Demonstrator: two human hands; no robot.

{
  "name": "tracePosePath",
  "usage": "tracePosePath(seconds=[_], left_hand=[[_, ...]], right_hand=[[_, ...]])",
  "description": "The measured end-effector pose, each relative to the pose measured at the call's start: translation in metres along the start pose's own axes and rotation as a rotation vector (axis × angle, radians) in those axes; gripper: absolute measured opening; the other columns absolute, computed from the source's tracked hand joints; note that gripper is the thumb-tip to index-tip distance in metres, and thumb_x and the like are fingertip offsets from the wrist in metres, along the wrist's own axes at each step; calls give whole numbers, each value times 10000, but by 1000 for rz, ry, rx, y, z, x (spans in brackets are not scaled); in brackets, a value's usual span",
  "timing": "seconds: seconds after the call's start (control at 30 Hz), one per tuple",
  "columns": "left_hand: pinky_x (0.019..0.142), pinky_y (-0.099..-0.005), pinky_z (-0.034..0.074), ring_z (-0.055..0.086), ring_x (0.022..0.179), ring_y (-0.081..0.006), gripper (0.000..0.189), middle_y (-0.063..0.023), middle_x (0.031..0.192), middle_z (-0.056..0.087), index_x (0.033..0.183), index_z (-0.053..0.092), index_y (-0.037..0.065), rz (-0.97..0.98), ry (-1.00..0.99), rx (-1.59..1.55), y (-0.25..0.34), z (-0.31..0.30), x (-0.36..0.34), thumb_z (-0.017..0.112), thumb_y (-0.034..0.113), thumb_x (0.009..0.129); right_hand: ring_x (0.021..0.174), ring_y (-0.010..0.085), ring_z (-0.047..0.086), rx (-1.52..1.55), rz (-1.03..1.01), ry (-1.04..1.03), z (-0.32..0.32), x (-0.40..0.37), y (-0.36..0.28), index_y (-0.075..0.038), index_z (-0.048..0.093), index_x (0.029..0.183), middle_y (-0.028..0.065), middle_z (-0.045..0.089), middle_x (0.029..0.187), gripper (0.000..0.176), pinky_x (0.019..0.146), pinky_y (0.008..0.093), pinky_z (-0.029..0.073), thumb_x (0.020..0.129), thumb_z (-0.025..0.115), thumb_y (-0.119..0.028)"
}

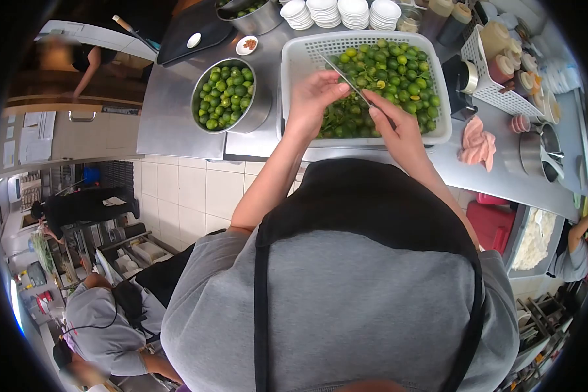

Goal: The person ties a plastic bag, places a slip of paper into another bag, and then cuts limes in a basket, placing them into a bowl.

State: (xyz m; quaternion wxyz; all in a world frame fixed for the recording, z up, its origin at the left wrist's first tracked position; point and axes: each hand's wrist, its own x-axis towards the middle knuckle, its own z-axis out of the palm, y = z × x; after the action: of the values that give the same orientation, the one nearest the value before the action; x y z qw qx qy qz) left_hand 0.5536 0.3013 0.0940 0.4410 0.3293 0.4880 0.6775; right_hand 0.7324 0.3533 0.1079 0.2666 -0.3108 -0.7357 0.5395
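Note:
My right hand (395,124) is closed around the dark handle of a knife (340,69). Its narrow blade slants up and left over a white perforated basket (443,129). My left hand (317,98) is raised over the basket's left part, fingers curled and pinched close to the blade; whatever lies between them is too hidden to make out. Beneath both hands, small green limes (398,72) fill much of the basket, with some leaves and stems (336,117) among them. To the left stands a round metal pot (260,108) holding more limes (225,98).
Stacked white dishes (354,13), a small dish of reddish bits (247,45) and a black tray (193,39) sit at the back. On the right are a pink cloth (478,144), a bottle basket (503,98) and metal containers (534,153). Several people are nearby.

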Motion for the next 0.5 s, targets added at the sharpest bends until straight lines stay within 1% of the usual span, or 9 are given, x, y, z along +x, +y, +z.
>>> tracePosePath(seconds=[0.07, 0.17, 0.2, 0.27, 0.33, 0.37, 0.4, 0.47, 0.5], left_hand=[[822, -281, 482, 614, 849, -167, 171, -89, 951, 632, 988, 586, 2, -102, -12, -249, 3, -4, 0, 595, 11, 818], [846, -302, 487, 619, 864, -188, 171, -102, 954, 631, 996, 585, 0, -195, 32, -400, 9, -25, 6, 591, 42, 831], [846, -302, 487, 619, 864, -188, 171, -102, 954, 631, 996, 585, 0, -192, 36, -399, 12, -35, 7, 591, 42, 831], [850, -315, 494, 624, 851, -192, 182, -109, 950, 628, 1001, 583, -3, -44, 90, -350, 21, -57, 8, 601, 43, 826], [823, -319, 500, 626, 831, -198, 199, -97, 925, 627, 992, 583, -17, 84, 323, -91, 37, -86, 9, 624, 43, 807], [802, -320, 493, 613, 854, -213, 224, -103, 945, 618, 980, 595, -15, 124, 438, 150, 47, -102, 7, 636, 23, 764], [781, -321, 487, 600, 877, -228, 252, -110, 965, 608, 968, 607, -13, 164, 548, 394, 55, -116, 4, 647, 2, 720], [755, -357, 471, 601, 840, -264, 270, -109, 897, 615, 942, 627, 13, 323, 739, 1154, 68, -130, 1, 680, 32, 678], [771, -372, 459, 593, 843, -287, 261, -116, 862, 617, 908, 646, 37, 516, 754, 1487, 69, -130, 1, 690, 41, 651]], right_hand=[[919, 210, 613, 8, -18, 6, 2, 0, 2, -36, 546, 1174, 137, 619, 1078, 306, 782, 268, 458, 898, 510, -165], [921, 213, 612, 17, -55, -5, 4, 0, 8, -37, 545, 1176, 132, 617, 1087, 309, 789, 270, 455, 898, 513, -167], [929, 212, 611, 16, -84, -19, 5, -1, 13, -38, 543, 1179, 133, 616, 1092, 311, 794, 270, 454, 898, 512, -168], [937, 211, 610, 17, -115, -35, 3, -2, 16, -39, 542, 1181, 133, 614, 1096, 312, 799, 271, 452, 899, 512, -169], [896, 182, 607, 5, -11, -67, 0, -6, 18, -43, 539, 1188, 126, 625, 1074, 317, 782, 263, 451, 900, 511, -175], [896, 182, 607, 5, -10, -69, -2, -7, 19, -43, 539, 1188, 126, 625, 1074, 317, 782, 263, 451, 900, 511, -175], [836, 153, 588, -2, 20, -53, -5, -7, 21, -50, 540, 1191, 109, 635, 1026, 318, 749, 250, 446, 900, 512, -177], [777, 124, 570, -9, 51, -38, -11, -8, 26, -56, 540, 1194, 91, 646, 978, 319, 716, 237, 440, 900, 513, -179], [725, 104, 529, -10, 77, -27, -14, -6, 30, -63, 542, 1194, 67, 637, 917, 318, 677, 226, 424, 900, 515, -180]])
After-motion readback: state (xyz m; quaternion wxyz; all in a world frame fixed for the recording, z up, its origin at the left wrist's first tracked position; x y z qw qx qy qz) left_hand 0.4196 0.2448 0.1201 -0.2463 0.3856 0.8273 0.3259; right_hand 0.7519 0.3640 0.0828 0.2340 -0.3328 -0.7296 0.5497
